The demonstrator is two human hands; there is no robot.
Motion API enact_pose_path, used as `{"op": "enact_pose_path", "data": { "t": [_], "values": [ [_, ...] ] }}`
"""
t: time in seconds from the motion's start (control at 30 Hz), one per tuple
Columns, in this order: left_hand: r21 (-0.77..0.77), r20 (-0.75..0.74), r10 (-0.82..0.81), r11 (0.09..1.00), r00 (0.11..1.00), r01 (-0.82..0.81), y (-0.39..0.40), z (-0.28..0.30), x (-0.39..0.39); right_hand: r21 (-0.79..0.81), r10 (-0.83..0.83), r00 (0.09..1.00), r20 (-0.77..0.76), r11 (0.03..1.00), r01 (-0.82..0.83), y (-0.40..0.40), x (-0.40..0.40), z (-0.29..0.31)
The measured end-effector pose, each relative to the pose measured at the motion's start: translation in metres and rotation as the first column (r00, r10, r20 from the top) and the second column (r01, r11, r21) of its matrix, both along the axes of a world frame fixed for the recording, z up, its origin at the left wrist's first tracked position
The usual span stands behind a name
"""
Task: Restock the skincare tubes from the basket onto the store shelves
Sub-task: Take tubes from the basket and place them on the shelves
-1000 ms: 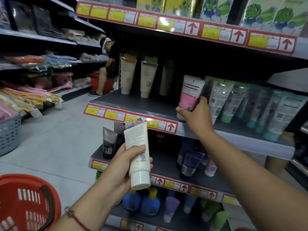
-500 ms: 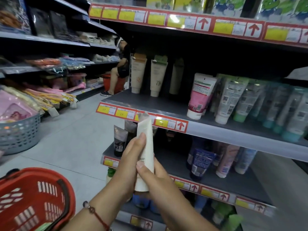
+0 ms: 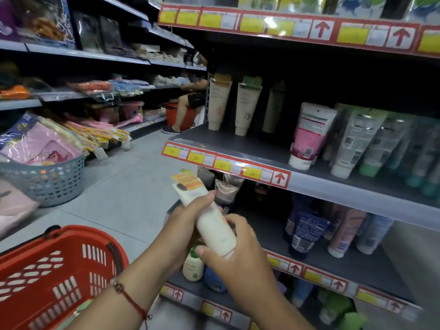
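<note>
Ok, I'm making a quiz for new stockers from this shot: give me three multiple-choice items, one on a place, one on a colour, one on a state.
1. Where is the red basket?
A. lower left, by the person's left arm
B. on the top shelf
C. behind the tubes

2. What colour is the cap of the pink tube on the shelf?
A. black
B. white
C. green

3. How is the cream tube held?
A. lying on the floor
B. in one hand only
C. in both hands

Answers: 1 A, it sits at the frame's lower left. 2 B, the cap is white. 3 C, the left hand and right hand both grip it.
</note>
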State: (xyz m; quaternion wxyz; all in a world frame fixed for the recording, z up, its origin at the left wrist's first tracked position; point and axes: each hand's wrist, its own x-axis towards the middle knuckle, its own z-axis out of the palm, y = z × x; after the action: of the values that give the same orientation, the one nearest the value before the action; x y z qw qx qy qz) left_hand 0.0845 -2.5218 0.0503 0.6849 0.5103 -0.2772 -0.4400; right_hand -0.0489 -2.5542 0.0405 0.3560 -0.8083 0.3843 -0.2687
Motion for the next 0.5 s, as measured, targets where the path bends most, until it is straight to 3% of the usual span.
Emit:
{"op": "enact_pose_path", "data": {
  "t": [0.07, 0.13, 0.2, 0.27, 0.33, 0.4, 0.5],
  "values": [
    [-0.017, 0.085, -0.013, 1.0, 0.996, 0.015, 0.006, 0.003, 0.007, 0.292, 0.077, 0.983, 0.167, 0.948, -0.124, -0.003, 0.005, 0.008],
    [-0.053, 0.166, -0.018, 0.998, 0.986, 0.027, 0.011, 0.008, 0.014, 0.529, 0.057, 0.943, 0.328, 0.816, -0.233, -0.009, 0.012, 0.019],
    [-0.075, 0.243, 0.03, 0.997, 0.969, -0.013, 0.015, 0.012, 0.025, 0.652, 0.04, 0.914, 0.404, 0.688, -0.318, -0.014, 0.018, 0.034],
    [-0.094, 0.302, 0.098, 0.993, 0.948, -0.073, 0.017, 0.018, 0.036, 0.64, 0.139, 0.91, 0.392, 0.668, -0.378, -0.021, 0.026, 0.048],
    [-0.119, 0.373, 0.14, 0.988, 0.917, -0.102, 0.018, 0.027, 0.045, 0.552, 0.255, 0.918, 0.302, 0.738, -0.387, -0.032, 0.037, 0.057],
    [-0.157, 0.473, 0.192, 0.979, 0.86, -0.132, 0.017, 0.036, 0.055, 0.474, 0.29, 0.932, 0.217, 0.804, -0.361, -0.043, 0.053, 0.069],
    [-0.174, 0.602, 0.294, 0.956, 0.742, -0.237, 0.014, 0.042, 0.072, 0.445, 0.296, 0.93, 0.219, 0.818, -0.365, -0.059, 0.082, 0.093]
  ]
}}
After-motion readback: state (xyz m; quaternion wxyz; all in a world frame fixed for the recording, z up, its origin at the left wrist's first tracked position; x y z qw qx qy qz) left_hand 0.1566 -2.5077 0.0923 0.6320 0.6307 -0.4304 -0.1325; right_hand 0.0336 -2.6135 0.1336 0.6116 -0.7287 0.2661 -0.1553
